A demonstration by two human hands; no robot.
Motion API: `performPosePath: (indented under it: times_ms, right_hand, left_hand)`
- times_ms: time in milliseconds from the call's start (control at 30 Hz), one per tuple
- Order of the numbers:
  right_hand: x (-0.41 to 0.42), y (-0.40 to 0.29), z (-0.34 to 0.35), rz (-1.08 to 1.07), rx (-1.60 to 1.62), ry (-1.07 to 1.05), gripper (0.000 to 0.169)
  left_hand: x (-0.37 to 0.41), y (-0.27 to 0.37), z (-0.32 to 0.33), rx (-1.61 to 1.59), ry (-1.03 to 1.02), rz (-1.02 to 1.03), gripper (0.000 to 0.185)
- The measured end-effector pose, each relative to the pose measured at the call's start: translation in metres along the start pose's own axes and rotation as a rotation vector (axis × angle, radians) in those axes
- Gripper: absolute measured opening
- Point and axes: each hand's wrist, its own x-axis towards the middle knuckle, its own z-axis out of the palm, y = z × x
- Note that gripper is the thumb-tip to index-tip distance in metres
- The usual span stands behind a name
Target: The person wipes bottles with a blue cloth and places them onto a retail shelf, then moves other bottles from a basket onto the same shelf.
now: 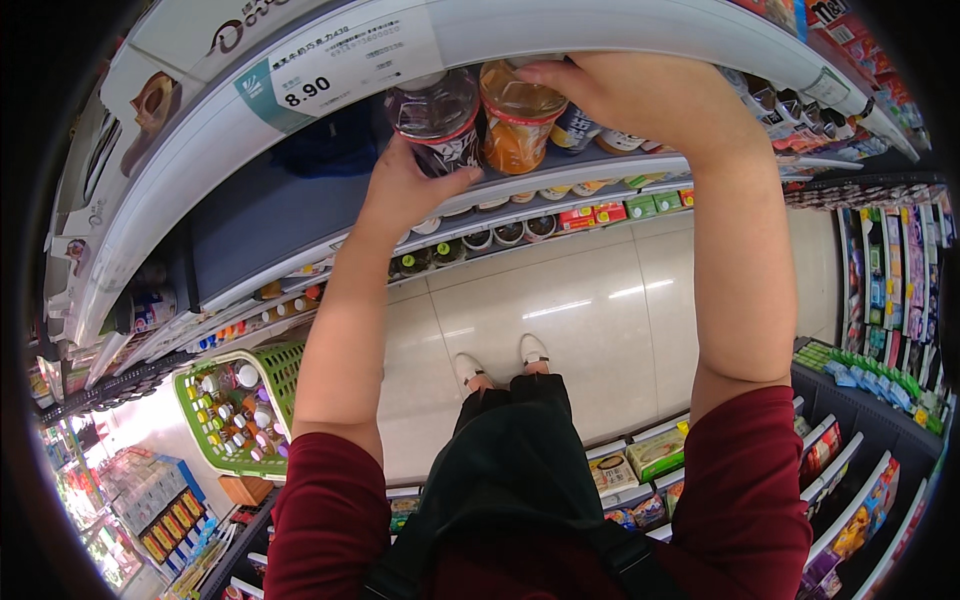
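Observation:
My left hand point(411, 182) grips the lower part of a dark-labelled plastic drink bottle point(442, 124), its thumb across the front near the shelf edge. Right beside it stands a bottle of orange drink point(519, 120) with an orange label. The thumb of my right hand point(592, 86) touches that bottle's upper part; the other fingers are hidden behind the shelf above. Further right, a blue-labelled bottle point(574, 131) and more containers stand partly behind my right wrist.
A white shelf edge with a price tag point(330, 67) curves close above my hands. Chocolate boxes point(154, 97) stand at upper left. Lower shelves hold jars point(510, 232) and cartons. A green basket point(281, 382) full of bottles is at lower left. Shelving with packaged goods point(656, 454) lies behind me.

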Motion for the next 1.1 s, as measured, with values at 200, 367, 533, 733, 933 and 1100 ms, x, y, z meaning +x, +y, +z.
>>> performPosePath:
  times_ms: [200, 367, 533, 733, 933, 1100]
  right_hand:
    - [-0.002, 0.003, 0.004, 0.039, 0.018, 0.072, 0.023]
    - [-0.019, 0.013, 0.007, 0.258, -0.017, 0.086, 0.024]
    - [-0.042, 0.03, 0.012, 0.312, -0.106, 0.129, 0.024]
    - [-0.04, 0.033, 0.007, 0.269, -0.011, 0.109, 0.022]
    - [-0.064, 0.042, 0.011, 0.313, 0.01, 0.096, 0.027]
    - [-0.067, 0.0, 0.006, 0.436, 0.13, 0.356, 0.024]
  left_hand:
    - [0.0, -0.001, -0.003, -0.004, -0.045, -0.036, 0.066]
    - [-0.01, -0.006, 0.011, -0.001, 0.125, 0.04, 0.069]
    - [-0.013, -0.009, 0.018, -0.143, 0.151, 0.04, 0.067]
    - [-0.014, -0.011, 0.01, -0.175, 0.078, 0.017, 0.068]
    - [0.031, -0.056, -0.07, 0.615, 0.266, 0.158, 0.066]
    - [0.053, -0.106, -0.089, 1.101, 0.085, -0.279, 0.068]
